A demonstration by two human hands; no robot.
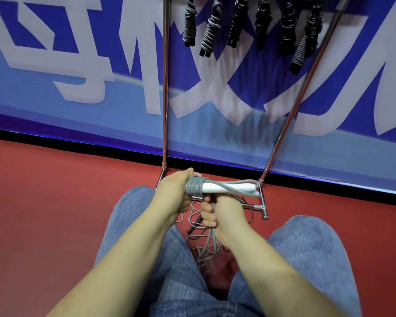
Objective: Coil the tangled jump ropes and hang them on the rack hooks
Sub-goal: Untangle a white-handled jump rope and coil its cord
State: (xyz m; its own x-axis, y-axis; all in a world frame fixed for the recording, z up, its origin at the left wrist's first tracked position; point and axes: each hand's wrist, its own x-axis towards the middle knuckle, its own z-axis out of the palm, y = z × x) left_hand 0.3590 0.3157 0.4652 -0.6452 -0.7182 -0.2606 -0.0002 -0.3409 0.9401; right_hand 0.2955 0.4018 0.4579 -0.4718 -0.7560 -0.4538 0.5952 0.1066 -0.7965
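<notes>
Left hand (177,191): fingers clamped on white handles (224,188) wound with grey rope (193,186). Right hand (222,216): fingers clamped on the rope's loose run. Tangled ropes (199,225) on red floor (55,191), 6 o'clock. Rack (165,88), 12 o'clock: six coiled ropes (212,30) hanging.

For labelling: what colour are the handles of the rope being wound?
White, wrapped by grey cord coils; the white plastic handles show clearly in the head view.

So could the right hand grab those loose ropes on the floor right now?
Probably not yet: the right hand grips the grey cord of the jump rope being coiled. The loose ropes lie unobstructed just below.
</notes>
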